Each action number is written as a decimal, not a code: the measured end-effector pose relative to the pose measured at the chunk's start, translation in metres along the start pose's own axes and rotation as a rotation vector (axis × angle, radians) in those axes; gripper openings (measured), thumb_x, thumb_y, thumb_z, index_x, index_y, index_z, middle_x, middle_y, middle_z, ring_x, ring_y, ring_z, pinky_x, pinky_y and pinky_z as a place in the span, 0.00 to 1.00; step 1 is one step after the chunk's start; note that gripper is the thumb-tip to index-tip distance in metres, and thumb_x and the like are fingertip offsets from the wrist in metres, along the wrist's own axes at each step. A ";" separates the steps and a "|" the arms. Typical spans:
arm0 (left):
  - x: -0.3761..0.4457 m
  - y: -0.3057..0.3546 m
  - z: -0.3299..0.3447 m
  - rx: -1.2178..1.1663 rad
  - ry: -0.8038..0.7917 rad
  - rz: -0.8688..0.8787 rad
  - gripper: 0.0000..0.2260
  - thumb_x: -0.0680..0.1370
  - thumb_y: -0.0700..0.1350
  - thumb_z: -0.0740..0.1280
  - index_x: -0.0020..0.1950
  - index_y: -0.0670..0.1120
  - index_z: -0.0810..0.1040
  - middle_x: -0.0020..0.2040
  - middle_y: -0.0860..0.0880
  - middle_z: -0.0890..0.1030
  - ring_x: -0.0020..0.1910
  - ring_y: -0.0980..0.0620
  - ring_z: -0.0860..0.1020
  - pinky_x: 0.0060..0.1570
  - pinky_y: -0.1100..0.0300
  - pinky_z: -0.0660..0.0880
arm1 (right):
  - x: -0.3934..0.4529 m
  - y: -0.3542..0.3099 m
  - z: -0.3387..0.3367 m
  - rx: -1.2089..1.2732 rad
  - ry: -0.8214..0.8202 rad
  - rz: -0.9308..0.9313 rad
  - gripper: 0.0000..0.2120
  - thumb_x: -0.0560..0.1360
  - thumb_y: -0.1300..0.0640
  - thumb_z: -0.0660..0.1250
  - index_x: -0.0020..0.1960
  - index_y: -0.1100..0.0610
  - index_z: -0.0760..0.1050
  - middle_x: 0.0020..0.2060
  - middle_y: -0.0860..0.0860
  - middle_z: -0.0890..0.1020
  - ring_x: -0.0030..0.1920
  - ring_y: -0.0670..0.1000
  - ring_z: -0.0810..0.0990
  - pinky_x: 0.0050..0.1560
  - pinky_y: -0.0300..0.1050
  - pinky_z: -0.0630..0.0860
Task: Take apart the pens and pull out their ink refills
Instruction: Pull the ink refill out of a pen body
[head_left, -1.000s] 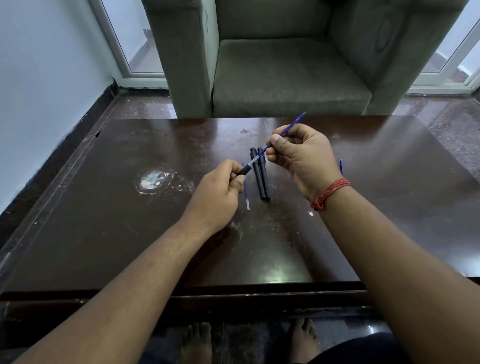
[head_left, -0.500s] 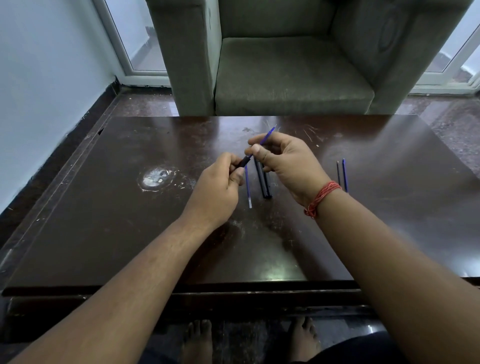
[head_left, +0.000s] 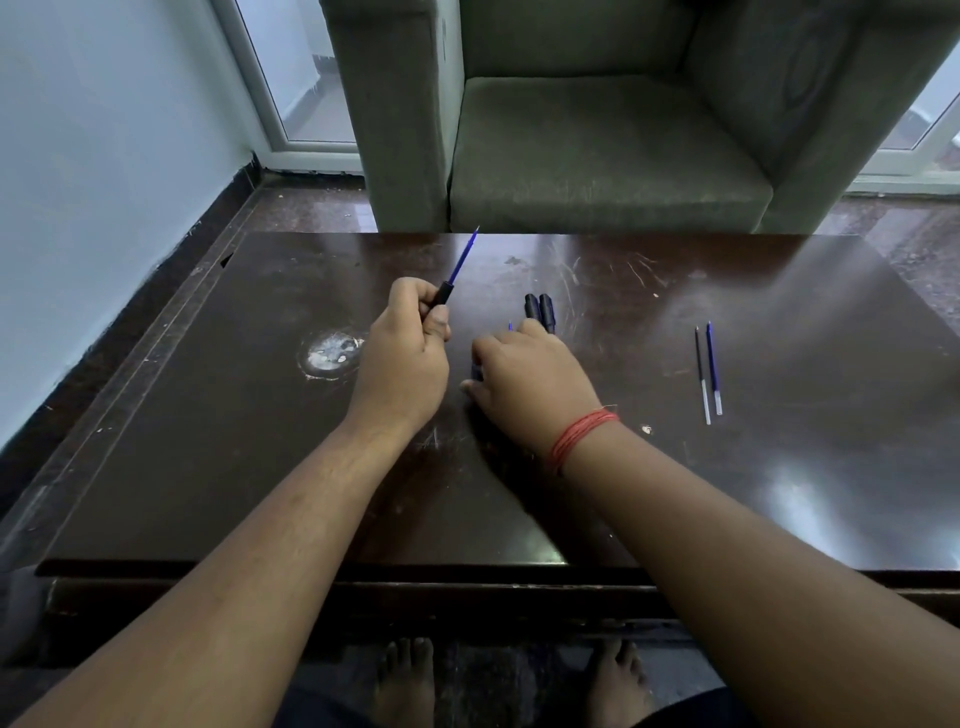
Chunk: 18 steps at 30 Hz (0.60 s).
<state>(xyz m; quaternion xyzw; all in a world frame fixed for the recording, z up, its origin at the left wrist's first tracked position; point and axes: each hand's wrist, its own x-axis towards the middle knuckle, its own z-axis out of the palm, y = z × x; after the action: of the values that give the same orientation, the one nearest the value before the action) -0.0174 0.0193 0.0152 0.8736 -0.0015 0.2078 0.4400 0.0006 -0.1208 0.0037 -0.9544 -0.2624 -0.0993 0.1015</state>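
Your left hand (head_left: 402, 358) was curled round the black front section of a pen (head_left: 442, 292), holding it above the table (head_left: 208, 441) with its blue refill (head_left: 464, 257) sticking out and pointing up and away from you, toward the armchair (head_left: 597, 130). That refill was not yet out of its section, so this pen was, by my reading, only half done. Your right hand (head_left: 530, 379) lay low on the table just beside the left, palm down, fingers bent toward the wood; I could not tell whether it pinched anything, because the hand itself hid what was under it. A short blue tip (head_left: 510, 326) showed at the knuckles, likely a refill lying beneath. Just beyond that hand the ends of two black pen barrels (head_left: 539, 306) lay side by side, touching each other, partly covered by your fingers. Whether these were empty shells or pens not yet opened, the view did not settle. Well apart to your right, two loose refills (head_left: 707, 371) lay parallel on the table, one dark and one blue, so at least two pens looked finished. What seemed left was to draw the blue refill free of the section in your left hand, set it down, and deal with the barrels if they held ink.
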 end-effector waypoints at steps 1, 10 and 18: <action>0.000 0.000 0.000 0.006 -0.002 0.000 0.03 0.83 0.41 0.59 0.55 0.48 0.69 0.41 0.56 0.76 0.42 0.60 0.75 0.40 0.75 0.68 | 0.000 -0.002 0.002 -0.023 0.007 -0.020 0.10 0.76 0.49 0.67 0.49 0.56 0.75 0.44 0.52 0.82 0.51 0.57 0.75 0.49 0.52 0.73; -0.001 -0.004 0.001 0.019 -0.042 -0.008 0.02 0.83 0.41 0.59 0.54 0.46 0.70 0.43 0.50 0.78 0.42 0.54 0.75 0.39 0.72 0.68 | 0.015 0.024 -0.026 0.398 0.144 0.326 0.07 0.76 0.59 0.63 0.48 0.57 0.81 0.41 0.53 0.80 0.42 0.54 0.76 0.44 0.48 0.75; -0.005 -0.001 0.005 0.086 -0.130 0.052 0.02 0.83 0.41 0.59 0.51 0.47 0.69 0.41 0.46 0.77 0.37 0.52 0.72 0.34 0.56 0.68 | 0.009 0.065 -0.054 0.880 0.403 0.356 0.11 0.82 0.65 0.58 0.47 0.55 0.77 0.53 0.58 0.75 0.36 0.44 0.79 0.37 0.39 0.80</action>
<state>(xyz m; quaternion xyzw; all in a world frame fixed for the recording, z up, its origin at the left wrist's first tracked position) -0.0198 0.0156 0.0099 0.9031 -0.0438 0.1619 0.3953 0.0344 -0.1842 0.0487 -0.8132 -0.0879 -0.1426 0.5574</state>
